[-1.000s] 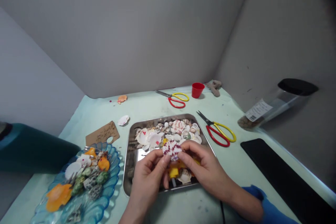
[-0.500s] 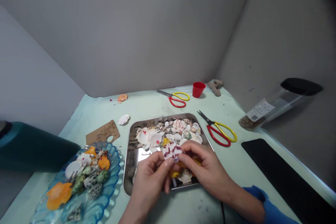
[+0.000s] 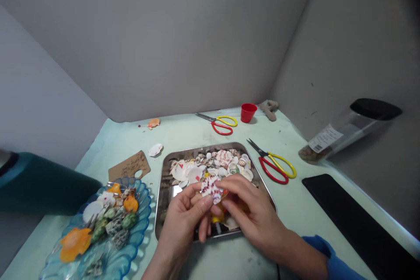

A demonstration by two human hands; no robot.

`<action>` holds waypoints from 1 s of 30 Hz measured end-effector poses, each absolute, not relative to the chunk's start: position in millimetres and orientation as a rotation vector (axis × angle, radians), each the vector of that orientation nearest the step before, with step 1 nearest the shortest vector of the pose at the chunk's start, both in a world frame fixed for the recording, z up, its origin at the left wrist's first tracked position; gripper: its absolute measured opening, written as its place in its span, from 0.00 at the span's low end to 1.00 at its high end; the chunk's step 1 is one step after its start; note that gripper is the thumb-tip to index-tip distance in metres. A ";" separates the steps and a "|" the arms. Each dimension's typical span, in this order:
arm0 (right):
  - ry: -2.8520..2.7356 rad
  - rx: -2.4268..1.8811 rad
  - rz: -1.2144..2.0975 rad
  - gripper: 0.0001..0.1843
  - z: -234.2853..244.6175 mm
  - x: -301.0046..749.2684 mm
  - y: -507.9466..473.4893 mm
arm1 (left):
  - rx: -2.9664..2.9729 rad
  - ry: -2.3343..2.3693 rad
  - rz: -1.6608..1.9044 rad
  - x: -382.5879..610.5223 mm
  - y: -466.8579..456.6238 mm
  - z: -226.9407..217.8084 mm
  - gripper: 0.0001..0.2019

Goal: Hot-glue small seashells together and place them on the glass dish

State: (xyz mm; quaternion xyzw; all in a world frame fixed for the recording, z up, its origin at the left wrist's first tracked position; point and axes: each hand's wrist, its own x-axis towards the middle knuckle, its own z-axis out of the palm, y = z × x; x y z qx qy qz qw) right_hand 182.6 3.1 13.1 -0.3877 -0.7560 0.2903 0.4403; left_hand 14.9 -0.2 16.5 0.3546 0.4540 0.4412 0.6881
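A white scallop shell (image 3: 211,188) with dark purple-red markings is held up over the near part of the metal tray. My left hand (image 3: 185,212) pinches its left and lower edge between thumb and fingers. At the shell's right edge, my right hand (image 3: 252,210) has its fingers curled, fingertips against the rim; a small orange bit shows there. Beneath both hands, the metal tray (image 3: 159,201) holds many white and patterned shells (image 3: 225,157). Something yellow (image 3: 217,218) in the tray is partly hidden by my fingers.
A blue scalloped dish (image 3: 144,221) of shells stands left, by a dark green bottle (image 3: 49,183). A brown card (image 3: 129,166) and loose shell (image 3: 155,149) lie behind. Two pairs of scissors (image 3: 223,124), a red cup (image 3: 248,113), a clear jar (image 3: 341,133) and a black strip (image 3: 354,223) lie beyond and right.
The shell has tilted and shifted slightly left. My right hand's fingers have moved over its right edge, and the left hand has dropped a little.
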 end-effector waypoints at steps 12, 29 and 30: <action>-1.747 -1.193 0.757 0.06 10.7 182.8 1.6 | 0.896 1.255 1.132 18.6 -1.4 17.7 0.20; -1.780 -1.222 0.862 0.10 15.3 183.2 4.3 | 1.232 1.272 1.154 16.7 2.3 16.3 0.05; -1.783 -1.215 0.865 0.10 15.4 183.2 4.4 | 1.258 1.263 1.154 16.8 2.4 16.6 0.05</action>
